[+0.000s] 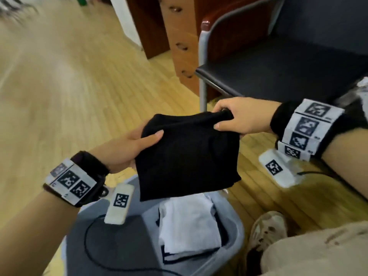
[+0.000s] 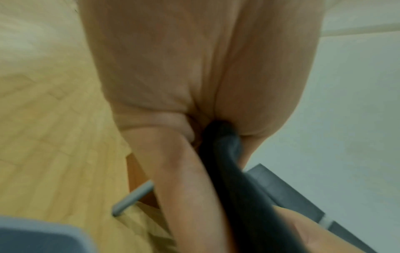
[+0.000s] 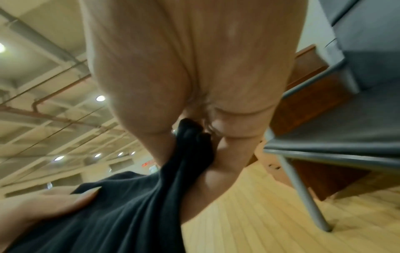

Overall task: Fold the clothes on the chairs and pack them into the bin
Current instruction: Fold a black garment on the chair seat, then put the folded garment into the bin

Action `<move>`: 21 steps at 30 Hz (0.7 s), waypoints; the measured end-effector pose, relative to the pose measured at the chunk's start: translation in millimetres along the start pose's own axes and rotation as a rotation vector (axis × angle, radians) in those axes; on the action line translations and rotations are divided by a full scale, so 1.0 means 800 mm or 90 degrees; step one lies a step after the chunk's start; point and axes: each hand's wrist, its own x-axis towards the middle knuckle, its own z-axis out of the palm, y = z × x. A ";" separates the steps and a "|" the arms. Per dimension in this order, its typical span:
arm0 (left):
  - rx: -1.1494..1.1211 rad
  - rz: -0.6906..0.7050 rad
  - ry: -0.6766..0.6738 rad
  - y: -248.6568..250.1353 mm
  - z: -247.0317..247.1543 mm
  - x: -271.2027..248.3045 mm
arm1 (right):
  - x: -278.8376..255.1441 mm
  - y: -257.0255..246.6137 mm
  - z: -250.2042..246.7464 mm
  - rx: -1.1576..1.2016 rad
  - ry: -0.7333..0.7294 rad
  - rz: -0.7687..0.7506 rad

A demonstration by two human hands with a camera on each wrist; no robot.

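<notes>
A folded black garment [image 1: 187, 154] hangs in the air between both hands, just above the grey bin [image 1: 235, 234]. My left hand [image 1: 137, 144] pinches its left edge, thumb on top. My right hand [image 1: 229, 118] grips the bunched upper right corner. Folded white clothes [image 1: 189, 226] with dark trim lie inside the bin. In the left wrist view the black cloth [image 2: 233, 179] runs between thumb and fingers. In the right wrist view the black cloth [image 3: 134, 205] hangs from my curled fingers, with the other hand's thumb on it at the lower left.
A dark chair [image 1: 278, 70] with a grey metal frame stands at the right, its seat bare. Behind it is a wooden drawer unit [image 1: 179, 46]. My shoe [image 1: 266, 230] is beside the bin on the wooden floor [image 1: 59, 86]. A black cable lies across the bin.
</notes>
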 end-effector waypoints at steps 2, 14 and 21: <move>0.002 -0.033 0.023 -0.036 -0.021 -0.022 | 0.022 -0.023 0.036 -0.064 -0.063 -0.025; -0.044 -0.190 0.125 -0.222 -0.080 -0.128 | 0.072 -0.087 0.249 -0.007 -0.239 -0.103; -0.060 -0.247 0.161 -0.271 -0.092 -0.162 | 0.073 -0.113 0.299 0.026 -0.291 -0.125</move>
